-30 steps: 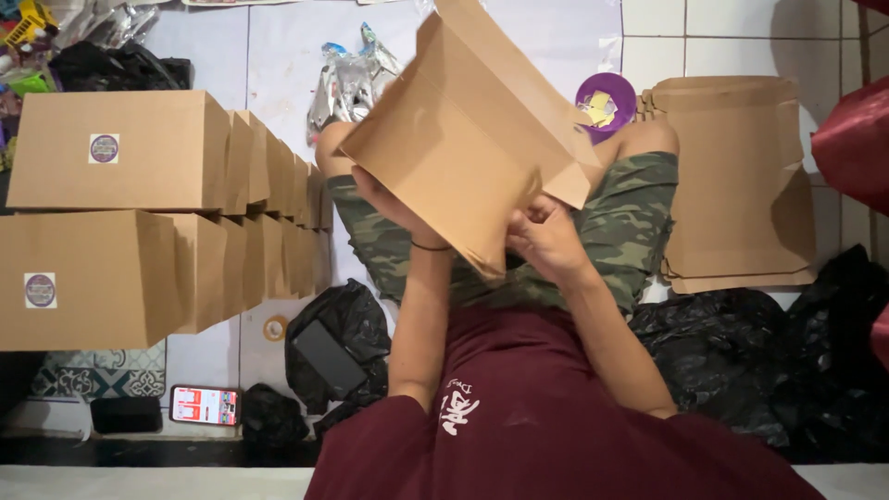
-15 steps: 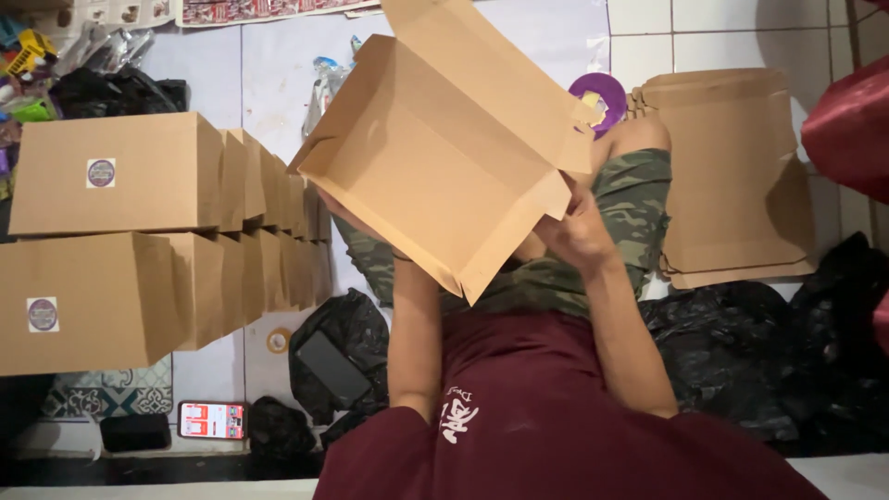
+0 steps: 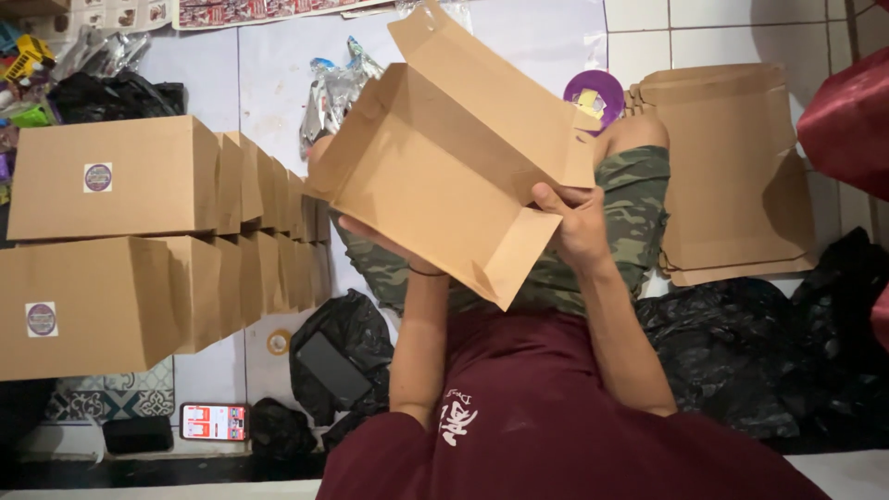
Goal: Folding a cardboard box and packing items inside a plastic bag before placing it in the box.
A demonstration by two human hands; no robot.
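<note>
Cardboard fills the centre of the frame: you hold a half-formed brown cardboard box (image 3: 444, 176) up over your lap, its open side toward you and one long flap raised toward the top edge. Your right hand (image 3: 579, 227) clasps the box's right end, thumb across the panel and fingers wrapped behind it. Your left hand (image 3: 375, 243) supports the box from beneath at its lower left; only fingertips show past the edge, so how tightly it closes cannot be told. At the left of the frame, two rows of assembled boxes (image 3: 139, 241) stand side by side on the tiled floor (image 3: 546, 37), the nearest ones bearing round stickers. A stack of flat cardboard blanks (image 3: 741, 176) lies at the right, just beside your knee. A purple tape roll (image 3: 594, 93) sits at upper centre-right, behind the box. A phone (image 3: 214, 421) lies at lower left, near black plastic bags (image 3: 338, 356).
</note>
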